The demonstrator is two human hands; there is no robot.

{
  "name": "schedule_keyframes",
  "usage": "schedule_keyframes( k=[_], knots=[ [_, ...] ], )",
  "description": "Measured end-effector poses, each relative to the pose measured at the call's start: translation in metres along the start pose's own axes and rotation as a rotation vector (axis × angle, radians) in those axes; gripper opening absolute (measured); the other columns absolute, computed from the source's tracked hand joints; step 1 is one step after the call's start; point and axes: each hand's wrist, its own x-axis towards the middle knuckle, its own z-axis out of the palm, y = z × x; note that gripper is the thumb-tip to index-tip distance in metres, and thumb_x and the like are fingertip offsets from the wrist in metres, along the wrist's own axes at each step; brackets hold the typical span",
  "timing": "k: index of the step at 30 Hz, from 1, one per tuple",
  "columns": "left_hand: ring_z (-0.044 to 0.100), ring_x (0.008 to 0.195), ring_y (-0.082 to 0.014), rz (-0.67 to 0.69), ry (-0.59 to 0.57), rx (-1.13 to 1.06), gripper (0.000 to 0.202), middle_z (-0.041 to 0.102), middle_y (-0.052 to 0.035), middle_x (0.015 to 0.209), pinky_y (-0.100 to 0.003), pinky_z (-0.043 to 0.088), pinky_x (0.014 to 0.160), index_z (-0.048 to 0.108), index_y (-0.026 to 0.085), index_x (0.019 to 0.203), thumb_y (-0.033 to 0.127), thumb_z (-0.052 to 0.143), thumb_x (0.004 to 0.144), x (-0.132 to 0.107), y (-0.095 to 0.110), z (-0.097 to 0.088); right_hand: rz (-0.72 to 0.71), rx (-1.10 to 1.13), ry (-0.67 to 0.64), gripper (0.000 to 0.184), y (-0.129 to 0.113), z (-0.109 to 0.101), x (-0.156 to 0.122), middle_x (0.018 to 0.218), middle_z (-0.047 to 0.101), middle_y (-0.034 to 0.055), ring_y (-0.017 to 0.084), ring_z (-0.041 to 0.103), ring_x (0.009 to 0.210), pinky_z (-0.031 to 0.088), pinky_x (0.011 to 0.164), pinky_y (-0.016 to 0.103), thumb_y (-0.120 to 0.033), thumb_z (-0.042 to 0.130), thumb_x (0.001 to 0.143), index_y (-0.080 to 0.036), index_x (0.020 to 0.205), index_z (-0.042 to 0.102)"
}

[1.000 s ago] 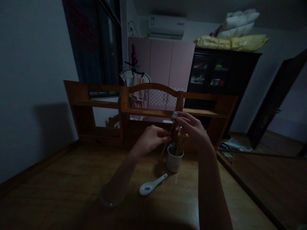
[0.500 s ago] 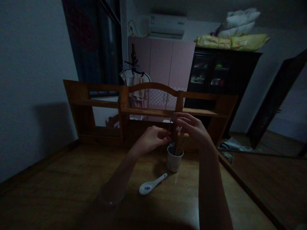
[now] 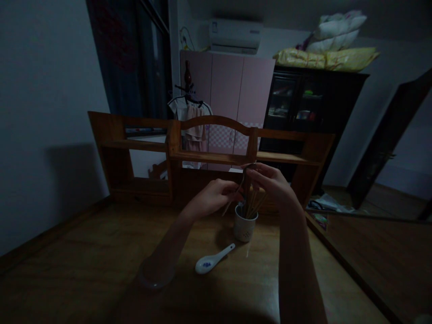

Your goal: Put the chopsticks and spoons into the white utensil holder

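where thin, spoon (image 3: 249, 166) in pinched fingers (image 3: 231, 185)

1 cup (image 3: 245, 230), all places relative to it. 2 spoons: 1 white spoon (image 3: 209, 262) in front and to the left, 1 held spoon (image 3: 249, 166) above. Light sticks (image 3: 259, 204) inside it: at least 3, overlap hides exact number. 2 hands: left hand (image 3: 214, 195) up-left, right hand (image 3: 272, 180) up-right. 1 bracelet (image 3: 155, 285), front-left. 1 table (image 3: 243, 288) under. Behind: 1 shelf unit (image 3: 209, 157), 1 pink wardrobe (image 3: 227, 90), 1 dark cabinet (image 3: 332, 103), 1 air conditioner (image 3: 235, 33).
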Motion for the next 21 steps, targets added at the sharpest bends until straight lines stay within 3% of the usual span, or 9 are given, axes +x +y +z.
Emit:
schedule_keyframes(
  k=[8, 13, 17, 21],
  knots=[
    [0.067, 0.086, -0.0202, 0.000, 0.053, 0.048, 0.014, 0.072, -0.0041, 0.089, -0.026, 0.050, 0.075, 0.071, 0.017, 0.091, 0.021, 0.065, 0.079, -0.001, -0.001, -0.002, -0.002, -0.014, -0.020, 0.039, -0.008, 0.001, -0.003, 0.080, 0.059, 0.0008, 0.010, 0.048, 0.061, 0.040, 0.054, 0.022, -0.041, 0.069, 0.078, -0.018, 0.110, 0.065],
    [0.066, 0.076, -0.0182, -0.026, 0.202, 0.146, 0.012, 0.071, -0.0008, 0.078, -0.024, 0.047, 0.067, 0.072, 0.017, 0.083, 0.024, 0.073, 0.072, 0.000, -0.002, -0.004, -0.009, -0.025, -0.007, 0.039, -0.007, 0.001, -0.003, 0.091, 0.062, 0.0037, 0.010, 0.052, 0.064, 0.042, 0.055, 0.022, -0.041, 0.070, 0.078, -0.018, 0.109, 0.065],
    [0.065, 0.072, -0.0171, -0.048, 0.313, 0.274, 0.010, 0.071, 0.0006, 0.074, -0.023, 0.044, 0.062, 0.071, 0.018, 0.076, 0.025, 0.075, 0.070, 0.001, -0.003, -0.004, -0.022, -0.055, -0.014, 0.036, -0.008, 0.002, -0.003, 0.087, 0.064, 0.0036, 0.012, 0.054, 0.065, 0.044, 0.056, 0.023, -0.043, 0.068, 0.080, -0.018, 0.107, 0.066],
    [0.066, 0.071, -0.0173, -0.046, 0.262, 0.249, 0.012, 0.071, -0.0003, 0.075, -0.023, 0.044, 0.062, 0.071, 0.018, 0.078, 0.026, 0.076, 0.069, 0.000, -0.002, -0.002, -0.051, -0.073, -0.046, 0.035, -0.015, 0.004, -0.005, 0.083, 0.064, 0.0029, 0.012, 0.054, 0.064, 0.044, 0.056, 0.023, -0.041, 0.066, 0.082, -0.019, 0.108, 0.065]
  ],
)
